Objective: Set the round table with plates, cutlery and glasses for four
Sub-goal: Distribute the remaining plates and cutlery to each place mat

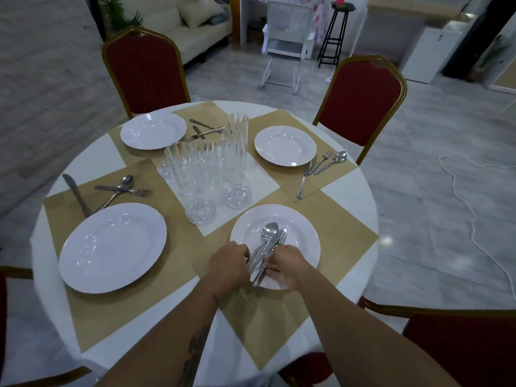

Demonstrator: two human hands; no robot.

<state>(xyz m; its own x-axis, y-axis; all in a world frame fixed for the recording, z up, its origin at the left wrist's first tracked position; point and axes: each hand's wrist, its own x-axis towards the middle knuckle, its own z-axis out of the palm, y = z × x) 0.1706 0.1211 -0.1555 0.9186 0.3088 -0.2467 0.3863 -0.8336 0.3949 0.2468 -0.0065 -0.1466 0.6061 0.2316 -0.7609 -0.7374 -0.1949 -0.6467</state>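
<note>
Left hand (229,265) fingers (245,254) curled closed round the handle end of the cutlery bundle (266,250); right hand (283,265) fingers (275,272) also closed on the same handles from the other side, thumb up top, so both hands pinch one bunch together. Bundle looks like a spoon bowl and a knife blade, a fork probably under them but hard to tell; the working ends fan out toward the table centre, handles blurred. It sits over the near-right plate (304,238), low on the bowl, whether touching it cannot be told; likely held there so the pieces can be sorted over the plate before going beside it. That plate lies on a tan placemat (346,227), which marks this seat. Other three plates each on own mat: near-left plate (111,247) with knife, spoon and fork dumped crossed just beyond it (117,188); far-left plate (153,130) with a crossed heap (205,129) to its right; far-right plate (284,145) with fork, spoon, knife roughly parallel (321,166) on its right side, the only tidy set. Four ribbed glasses (208,169) clustered mid-table, lying tipped with bases toward the camera, parked there out of the way, not yet dealt to seats. Round table (360,188) in white cloth, red chairs (363,99) around. Judged: plates done, cutlery being distributed to last seat, straightening and glasses left.
</note>
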